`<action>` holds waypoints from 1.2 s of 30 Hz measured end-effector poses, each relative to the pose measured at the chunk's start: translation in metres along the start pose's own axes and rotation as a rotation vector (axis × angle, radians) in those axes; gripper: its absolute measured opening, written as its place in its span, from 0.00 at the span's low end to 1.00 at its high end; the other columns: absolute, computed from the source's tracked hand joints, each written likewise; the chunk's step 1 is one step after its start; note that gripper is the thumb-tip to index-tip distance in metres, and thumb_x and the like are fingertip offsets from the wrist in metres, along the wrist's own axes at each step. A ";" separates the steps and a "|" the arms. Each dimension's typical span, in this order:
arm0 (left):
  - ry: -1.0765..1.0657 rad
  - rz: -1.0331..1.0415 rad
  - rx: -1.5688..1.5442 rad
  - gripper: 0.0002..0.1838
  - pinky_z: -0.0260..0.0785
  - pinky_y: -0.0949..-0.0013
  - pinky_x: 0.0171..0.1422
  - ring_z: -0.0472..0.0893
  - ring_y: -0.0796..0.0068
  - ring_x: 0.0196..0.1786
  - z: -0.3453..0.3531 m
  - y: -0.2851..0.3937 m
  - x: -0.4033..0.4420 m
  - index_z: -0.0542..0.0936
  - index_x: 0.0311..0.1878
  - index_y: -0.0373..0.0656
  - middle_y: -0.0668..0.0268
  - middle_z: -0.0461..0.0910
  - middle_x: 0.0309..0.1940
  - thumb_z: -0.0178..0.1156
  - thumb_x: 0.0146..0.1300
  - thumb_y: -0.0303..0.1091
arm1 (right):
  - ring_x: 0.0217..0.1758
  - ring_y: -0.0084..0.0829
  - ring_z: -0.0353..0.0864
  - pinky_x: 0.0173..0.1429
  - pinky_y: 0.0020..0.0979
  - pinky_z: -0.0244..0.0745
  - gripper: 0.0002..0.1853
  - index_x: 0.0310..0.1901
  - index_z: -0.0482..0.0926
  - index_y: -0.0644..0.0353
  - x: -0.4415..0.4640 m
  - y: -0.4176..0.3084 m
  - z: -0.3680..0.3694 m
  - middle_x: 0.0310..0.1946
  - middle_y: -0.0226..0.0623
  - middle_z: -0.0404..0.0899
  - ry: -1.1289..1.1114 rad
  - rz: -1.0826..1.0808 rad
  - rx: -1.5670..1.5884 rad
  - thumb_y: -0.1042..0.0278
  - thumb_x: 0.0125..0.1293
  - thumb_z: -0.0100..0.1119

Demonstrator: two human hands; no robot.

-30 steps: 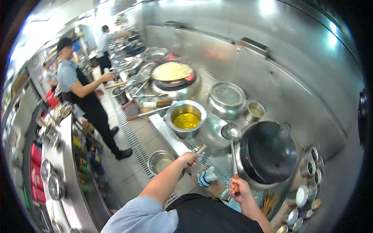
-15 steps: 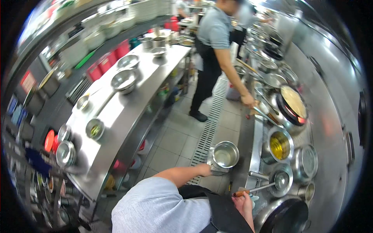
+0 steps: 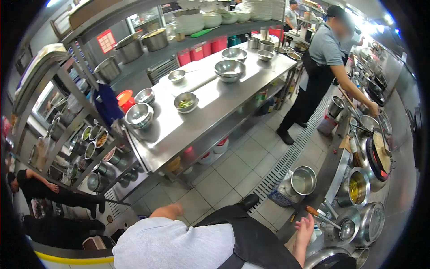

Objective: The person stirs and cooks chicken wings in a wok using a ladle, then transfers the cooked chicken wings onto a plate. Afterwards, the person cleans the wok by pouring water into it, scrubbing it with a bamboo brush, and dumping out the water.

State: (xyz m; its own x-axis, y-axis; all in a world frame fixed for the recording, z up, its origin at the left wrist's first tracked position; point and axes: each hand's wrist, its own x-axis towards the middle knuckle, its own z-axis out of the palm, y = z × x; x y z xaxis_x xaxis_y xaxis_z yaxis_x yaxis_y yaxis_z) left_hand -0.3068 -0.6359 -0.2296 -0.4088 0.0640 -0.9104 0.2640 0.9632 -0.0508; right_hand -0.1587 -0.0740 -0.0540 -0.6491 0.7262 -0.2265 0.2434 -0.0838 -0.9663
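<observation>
My right hand (image 3: 305, 227) has its fingers apart, just below the wooden handle of a ladle (image 3: 312, 210), and holds nothing. The ladle's bowl rests in a perforated strainer (image 3: 354, 216) on the stove. My left hand (image 3: 174, 210) is blurred above the tiled floor, its fingers not distinct. Right of my body, a metal pot of clear liquid (image 3: 303, 180) stands low beside the stove edge. Yellow oil fills part of a pot (image 3: 357, 187) on the stove. A dark wok (image 3: 333, 261) is partly visible at the bottom edge.
A steel counter (image 3: 201, 123) with metal bowls (image 3: 229, 69) runs along my left. A co-worker (image 3: 322, 58) reaches over the stove beyond the floor drain (image 3: 309, 127). Racks (image 3: 78, 105) stand at far left. A lidded pot (image 3: 372, 222) sits at right.
My view has swung left toward the counter. My right hand has let go of the ladle. My left hand has left the strainer's handle and moved away from the pot of clear liquid.
</observation>
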 end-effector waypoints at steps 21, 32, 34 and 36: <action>0.635 0.585 -0.584 0.19 0.72 0.56 0.57 0.81 0.53 0.51 -0.227 0.003 -0.028 0.80 0.54 0.44 0.53 0.82 0.46 0.56 0.63 0.42 | 0.34 0.30 0.84 0.38 0.32 0.77 0.22 0.58 0.75 0.66 -0.031 -0.061 0.180 0.34 0.41 0.82 -0.620 0.050 -0.695 0.65 0.65 0.62; 1.392 0.419 -0.392 0.26 0.65 0.52 0.66 0.69 0.48 0.63 -0.352 -0.126 -0.003 0.73 0.62 0.41 0.52 0.67 0.66 0.58 0.60 0.40 | 0.45 0.51 0.81 0.50 0.46 0.76 0.23 0.58 0.76 0.60 -0.003 -0.066 0.299 0.40 0.49 0.83 -0.843 -0.183 -1.200 0.57 0.64 0.60; 1.379 0.388 -0.367 0.29 0.61 0.51 0.69 0.67 0.49 0.66 -0.362 -0.136 -0.002 0.71 0.64 0.42 0.52 0.64 0.68 0.59 0.59 0.40 | 0.45 0.53 0.81 0.50 0.47 0.76 0.23 0.57 0.77 0.60 -0.003 -0.064 0.303 0.41 0.50 0.83 -0.835 -0.184 -1.241 0.58 0.64 0.60; 1.339 0.389 -0.375 0.31 0.59 0.50 0.71 0.66 0.50 0.67 -0.364 -0.140 0.005 0.69 0.65 0.42 0.53 0.63 0.70 0.59 0.58 0.41 | 0.46 0.54 0.81 0.50 0.48 0.76 0.22 0.56 0.77 0.61 -0.001 -0.057 0.304 0.41 0.52 0.83 -0.834 -0.190 -1.280 0.59 0.63 0.60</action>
State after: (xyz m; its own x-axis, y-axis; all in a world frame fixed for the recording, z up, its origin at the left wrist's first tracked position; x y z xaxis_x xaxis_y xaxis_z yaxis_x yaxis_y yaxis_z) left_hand -0.6634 -0.6759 -0.0775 -0.9177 0.3228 0.2315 0.3927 0.8248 0.4068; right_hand -0.3911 -0.2778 -0.0355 -0.8406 0.0456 -0.5398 0.2659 0.9029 -0.3378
